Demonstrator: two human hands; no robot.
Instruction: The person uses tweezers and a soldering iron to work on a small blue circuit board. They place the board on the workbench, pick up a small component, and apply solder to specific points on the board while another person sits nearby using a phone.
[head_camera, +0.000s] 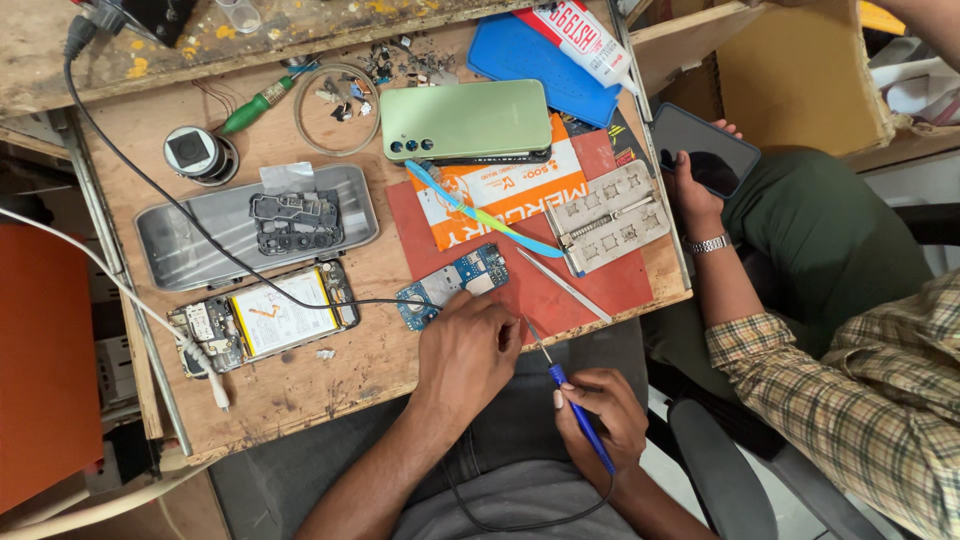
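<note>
Circuit board under left hand fingertips — right hand grips soldering iron, tweezers beside.

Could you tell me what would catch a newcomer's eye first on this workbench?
Probably the pale green phone lying back-up at the top centre, bright against the red mat. Just below, the left hand presses on a small blue circuit board while the right hand holds a blue-handled tool at the bench's front edge. To the left lies an opened phone with its battery exposed.
</note>
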